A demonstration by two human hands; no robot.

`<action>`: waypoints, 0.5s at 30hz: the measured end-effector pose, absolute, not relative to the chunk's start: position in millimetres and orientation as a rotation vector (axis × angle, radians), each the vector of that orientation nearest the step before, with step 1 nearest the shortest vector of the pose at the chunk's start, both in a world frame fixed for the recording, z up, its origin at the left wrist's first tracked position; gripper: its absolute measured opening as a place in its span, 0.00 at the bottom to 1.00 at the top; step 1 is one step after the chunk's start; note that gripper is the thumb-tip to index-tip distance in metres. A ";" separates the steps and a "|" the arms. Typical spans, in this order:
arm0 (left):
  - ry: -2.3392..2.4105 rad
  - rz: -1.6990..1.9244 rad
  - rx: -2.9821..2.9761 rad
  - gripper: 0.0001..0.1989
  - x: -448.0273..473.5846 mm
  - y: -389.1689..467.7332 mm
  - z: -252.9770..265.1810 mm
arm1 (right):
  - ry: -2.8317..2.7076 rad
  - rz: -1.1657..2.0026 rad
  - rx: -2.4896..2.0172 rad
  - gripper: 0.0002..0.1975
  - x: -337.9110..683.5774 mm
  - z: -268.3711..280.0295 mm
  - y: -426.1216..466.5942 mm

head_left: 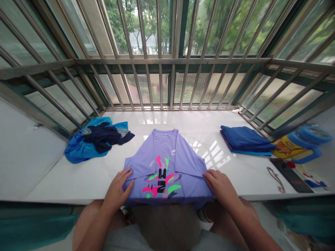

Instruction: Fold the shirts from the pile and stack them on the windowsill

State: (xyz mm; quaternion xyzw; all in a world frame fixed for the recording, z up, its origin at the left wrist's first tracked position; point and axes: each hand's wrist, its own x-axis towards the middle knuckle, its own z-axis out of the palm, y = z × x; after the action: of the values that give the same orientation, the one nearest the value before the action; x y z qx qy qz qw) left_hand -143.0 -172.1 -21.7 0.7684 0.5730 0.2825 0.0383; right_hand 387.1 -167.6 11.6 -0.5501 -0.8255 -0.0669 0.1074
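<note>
Left hand (118,187) is lying spread on the purple shirt, thumb apart from the fingers, at the sleeve on that side; right hand (219,183) is curling its fingertips onto the opposite sleeve edge, pinching or merely touching, cannot tell. Purple shirt (167,150) is lying front up on the white table (180,120) between the hands, collar pointing toward the window, sleeves angling down across its front, lower part drooping over the near edge. Chest is showing a pink, green and black print. Farther left, a loose pile of blue and navy clothes (101,137) is sitting near the wall. Farther right, a folded stack of clothes (244,139) is resting beside a yellow-and-blue bottle (295,143); nearer, a dark flat object (290,175) is lying beside a thin brown looped item (274,177). Metal bars (159,83) are lining the window behind.
</note>
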 end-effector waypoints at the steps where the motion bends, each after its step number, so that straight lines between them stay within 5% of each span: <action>1: 1.753 0.891 2.366 0.19 -142.0 -171.7 -20.4 | -2.423 -0.176 -1.621 0.10 384.5 14.2 -168.5; 8: 1.595 1.039 2.457 0.11 -64.8 -163.5 13.2 | -2.290 -0.055 -1.682 0.14 380.0 30.6 -154.2; 15: 1.424 0.601 2.582 0.17 73.6 -133.3 38.9 | -2.169 0.202 -1.823 0.20 402.1 26.9 -98.0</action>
State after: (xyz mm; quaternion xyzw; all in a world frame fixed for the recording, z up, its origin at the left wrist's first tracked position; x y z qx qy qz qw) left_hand 73.6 -133.3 38.9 0.8562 0.4722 0.1991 0.0660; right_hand 402.1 -98.0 26.9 -0.6345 -0.7550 0.0702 0.1500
